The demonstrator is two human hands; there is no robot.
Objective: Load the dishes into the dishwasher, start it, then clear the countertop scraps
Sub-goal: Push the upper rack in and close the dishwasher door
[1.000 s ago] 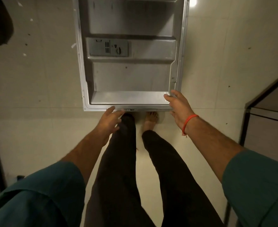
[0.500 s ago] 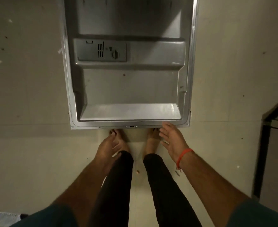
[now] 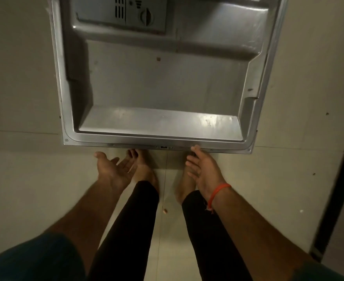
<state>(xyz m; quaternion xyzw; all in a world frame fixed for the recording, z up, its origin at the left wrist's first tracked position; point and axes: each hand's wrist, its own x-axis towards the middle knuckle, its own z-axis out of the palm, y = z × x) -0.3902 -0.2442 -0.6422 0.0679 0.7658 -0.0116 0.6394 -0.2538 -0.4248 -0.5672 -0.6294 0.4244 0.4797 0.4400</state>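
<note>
The floor [image 3: 25,179] is pale, smooth tile with thin grout lines and scattered dark specks. The dishwasher door [image 3: 167,88] lies open and flat ahead of me: brushed grey metal, a recessed inner panel with rounded corners, and a detergent dispenser [image 3: 122,15] near its far end. My left hand [image 3: 112,169] is palm-up, fingers spread and empty, just below the door's near edge. My right hand [image 3: 204,171] has relaxed, straight fingers reaching that edge, holding nothing.
</note>
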